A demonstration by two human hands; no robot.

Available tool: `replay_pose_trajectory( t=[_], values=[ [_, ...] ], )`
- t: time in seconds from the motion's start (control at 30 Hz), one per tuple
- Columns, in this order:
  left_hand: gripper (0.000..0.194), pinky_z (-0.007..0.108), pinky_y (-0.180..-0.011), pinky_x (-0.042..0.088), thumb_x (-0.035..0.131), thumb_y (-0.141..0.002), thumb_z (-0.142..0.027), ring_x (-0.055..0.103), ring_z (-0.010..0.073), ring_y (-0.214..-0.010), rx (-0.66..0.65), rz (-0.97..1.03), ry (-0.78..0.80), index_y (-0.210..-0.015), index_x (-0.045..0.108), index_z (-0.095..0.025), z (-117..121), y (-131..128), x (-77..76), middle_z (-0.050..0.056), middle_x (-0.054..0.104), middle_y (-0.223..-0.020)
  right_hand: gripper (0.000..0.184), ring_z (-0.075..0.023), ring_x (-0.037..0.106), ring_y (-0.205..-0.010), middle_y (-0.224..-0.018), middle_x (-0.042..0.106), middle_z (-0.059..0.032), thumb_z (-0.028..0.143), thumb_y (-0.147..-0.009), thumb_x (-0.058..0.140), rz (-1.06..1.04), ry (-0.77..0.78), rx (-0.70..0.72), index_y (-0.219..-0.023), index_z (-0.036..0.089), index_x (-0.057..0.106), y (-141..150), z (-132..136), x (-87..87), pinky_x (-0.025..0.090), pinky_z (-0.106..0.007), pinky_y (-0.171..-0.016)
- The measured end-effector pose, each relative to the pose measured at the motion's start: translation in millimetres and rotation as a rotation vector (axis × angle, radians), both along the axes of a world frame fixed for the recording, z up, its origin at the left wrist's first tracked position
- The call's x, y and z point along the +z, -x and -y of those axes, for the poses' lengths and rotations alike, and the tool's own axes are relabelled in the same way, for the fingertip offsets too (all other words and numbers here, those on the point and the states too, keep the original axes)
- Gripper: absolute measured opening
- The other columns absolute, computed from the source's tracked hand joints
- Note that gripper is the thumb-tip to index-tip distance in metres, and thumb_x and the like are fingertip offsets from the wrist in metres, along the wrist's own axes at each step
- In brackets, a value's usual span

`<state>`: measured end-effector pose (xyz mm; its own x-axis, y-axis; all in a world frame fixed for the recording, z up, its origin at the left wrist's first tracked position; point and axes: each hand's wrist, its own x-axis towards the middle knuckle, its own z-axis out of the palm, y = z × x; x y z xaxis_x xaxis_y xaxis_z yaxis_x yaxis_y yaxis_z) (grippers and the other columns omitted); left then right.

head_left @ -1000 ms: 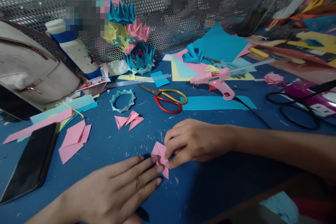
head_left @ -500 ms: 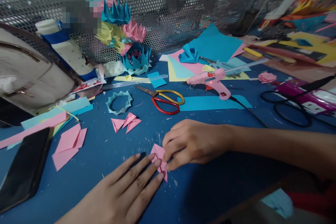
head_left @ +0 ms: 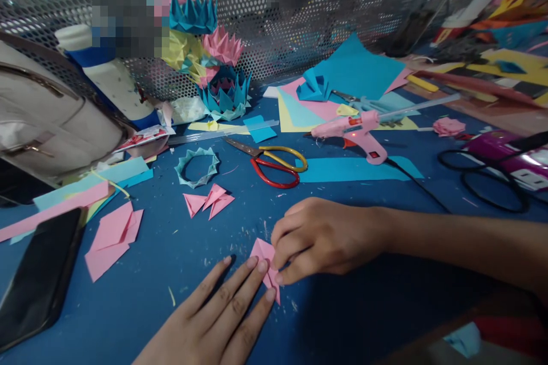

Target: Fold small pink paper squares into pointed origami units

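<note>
A small folded piece of pink paper (head_left: 264, 251) lies on the blue table between my two hands. My left hand (head_left: 222, 308) is flat, its outstretched fingertips resting on the paper's left side. With curled fingers, my right hand (head_left: 321, 239) grips the paper's right edge; its fingertips are partly hidden. Beyond them lie several folded pink paper triangles (head_left: 220, 205) and a light-blue folded paper ring (head_left: 180, 168). Scissors with one yellow and one red handle (head_left: 274, 181) rest farther back, near a pink glue gun (head_left: 363, 125).
At left are a black phone (head_left: 43, 274), pink paper pieces (head_left: 111, 231), a pale bag (head_left: 55, 114) and a bottle (head_left: 115, 82). Folded paper flowers (head_left: 226, 94) stand by the perforated metal panel. A blue paper strip (head_left: 359, 170), a black cord (head_left: 422, 187) and paper sheets (head_left: 359, 65) lie behind my right hand.
The view has shifted slightly. Both hands stay at the pink paper in nearly the same pose, and the paper lies a little farther right and lower in view.
</note>
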<state>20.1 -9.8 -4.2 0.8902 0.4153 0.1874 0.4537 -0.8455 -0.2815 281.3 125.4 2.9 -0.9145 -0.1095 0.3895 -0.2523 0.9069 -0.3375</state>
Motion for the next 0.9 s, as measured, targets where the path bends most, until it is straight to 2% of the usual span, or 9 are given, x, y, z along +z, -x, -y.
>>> replay_pose_trajectory(
  t=[0.2, 0.47, 0.7, 0.8, 0.9],
  values=[
    [0.062, 0.057, -0.124, 0.006, 0.026, -0.108, -0.056, 0.039, 0.0340, -0.144, -0.006, -0.010, 0.007, -0.143, 0.055, -0.013, -1, 0, -5.8, 0.016, 0.054, -0.146, 0.031, -0.0163, 0.064, -0.104, -0.110, 0.075, -0.0017, 0.021, -0.107, 0.039, -0.013, -0.004, 0.007, -0.110, 0.018, 0.070, 1, 0, -0.7, 0.045, -0.033, -0.076],
    [0.071, 0.057, -0.124, 0.002, 0.023, -0.105, -0.064, 0.042, 0.0332, -0.142, -0.021, -0.063, 0.023, -0.143, 0.055, -0.014, -3, 0, 3.6, 0.015, 0.056, -0.145, 0.029, -0.0153, 0.064, -0.105, -0.111, 0.075, -0.0011, 0.021, -0.107, 0.040, -0.026, -0.007, 0.015, -0.109, 0.017, 0.069, 0, -1, -2.7, 0.044, -0.033, -0.076],
    [0.046, 0.058, -0.124, 0.001, 0.037, -0.109, -0.040, 0.041, 0.0319, -0.143, -0.032, -0.100, 0.038, -0.144, 0.053, -0.015, -5, 1, 2.9, 0.014, 0.054, -0.148, 0.031, -0.0148, 0.064, -0.104, -0.110, 0.075, -0.0012, 0.021, -0.107, 0.038, -0.022, -0.020, 0.008, -0.108, 0.017, 0.069, 1, -1, -0.8, 0.044, -0.033, -0.073],
    [0.045, 0.059, -0.123, 0.002, 0.033, -0.109, -0.031, 0.034, 0.0332, -0.147, -0.020, -0.036, 0.075, -0.147, 0.049, -0.012, -2, 2, -2.5, 0.016, 0.048, -0.152, 0.030, -0.0141, 0.064, -0.105, -0.111, 0.075, -0.0023, 0.021, -0.107, 0.039, -0.011, -0.043, -0.003, -0.109, 0.019, 0.069, 0, 0, -0.6, 0.043, -0.032, -0.073],
    [0.047, 0.059, -0.123, 0.002, 0.032, -0.108, -0.030, 0.032, 0.0338, -0.149, -0.009, -0.024, 0.109, -0.149, 0.046, -0.011, 0, 4, -3.9, 0.017, 0.044, -0.155, 0.028, -0.0144, 0.064, -0.106, -0.111, 0.075, -0.0029, 0.021, -0.106, 0.041, -0.003, -0.055, -0.005, -0.109, 0.020, 0.069, 0, 0, -0.9, 0.043, -0.032, -0.074]
  ],
)
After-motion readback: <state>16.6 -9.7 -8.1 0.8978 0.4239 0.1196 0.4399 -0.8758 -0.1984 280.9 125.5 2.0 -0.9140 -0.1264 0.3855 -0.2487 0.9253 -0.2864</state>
